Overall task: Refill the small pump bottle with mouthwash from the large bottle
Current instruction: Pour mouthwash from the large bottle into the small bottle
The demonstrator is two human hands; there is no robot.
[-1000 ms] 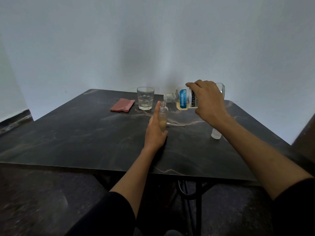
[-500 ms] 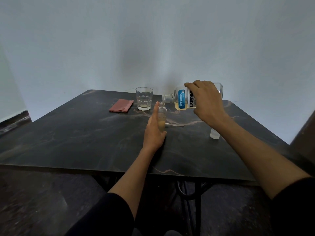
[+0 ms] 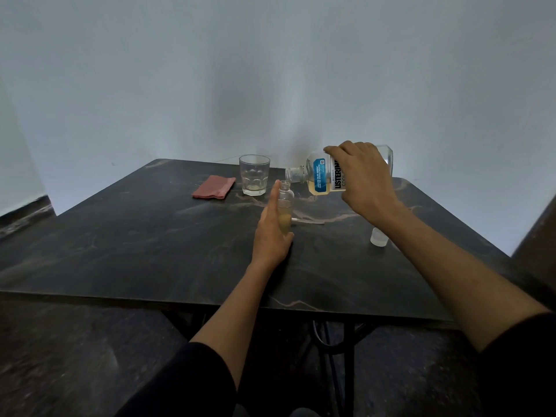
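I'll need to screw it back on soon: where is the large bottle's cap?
In the head view, the cap stands on the table at the right, just behind the right forearm, apart from the small pump bottle.

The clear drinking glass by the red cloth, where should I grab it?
Wrap a hand round the clear drinking glass at mid-wall, coming from the near side. It stands upright with its open mouth up, so the sides are the free part. The folded red cloth lies to its left, apart from it.
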